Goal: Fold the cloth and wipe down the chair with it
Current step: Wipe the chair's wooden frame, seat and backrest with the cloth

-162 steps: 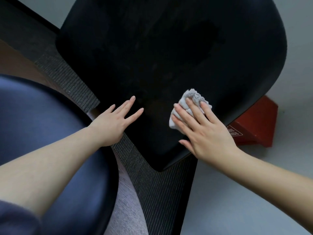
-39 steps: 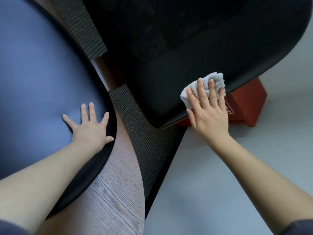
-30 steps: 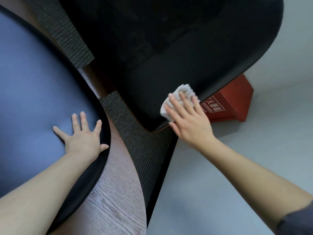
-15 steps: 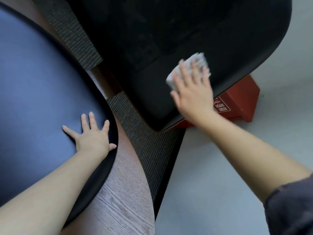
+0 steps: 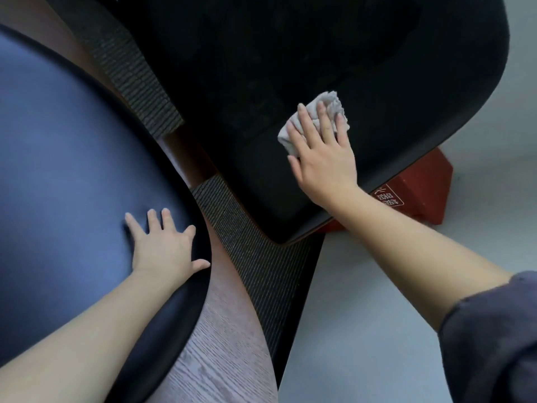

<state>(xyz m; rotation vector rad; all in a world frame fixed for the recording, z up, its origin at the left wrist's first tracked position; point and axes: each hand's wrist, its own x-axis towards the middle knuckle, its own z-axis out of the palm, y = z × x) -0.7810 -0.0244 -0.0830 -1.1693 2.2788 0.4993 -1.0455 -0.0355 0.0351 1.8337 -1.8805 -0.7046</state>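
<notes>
A black chair (image 5: pixel 392 82) fills the upper middle of the view, seen from above. A bunched light grey cloth (image 5: pixel 328 107) lies on its dark surface near the right edge. My right hand (image 5: pixel 322 158) lies flat on the cloth with straight fingers and presses it against the chair. My left hand (image 5: pixel 165 242) rests flat with spread fingers on a blue seat (image 5: pixel 58 158) with a black rim at the left.
A red box (image 5: pixel 418 193) with white lettering stands on the pale floor (image 5: pixel 377 330) under the chair's right edge. A dark ribbed strip (image 5: pixel 261 271) runs diagonally between the two seats, beside wood-grain flooring (image 5: pixel 226 344).
Over the last second my right hand slid the cloth up and away from the chair's near edge, then slightly back. My left hand stays on the blue seat.
</notes>
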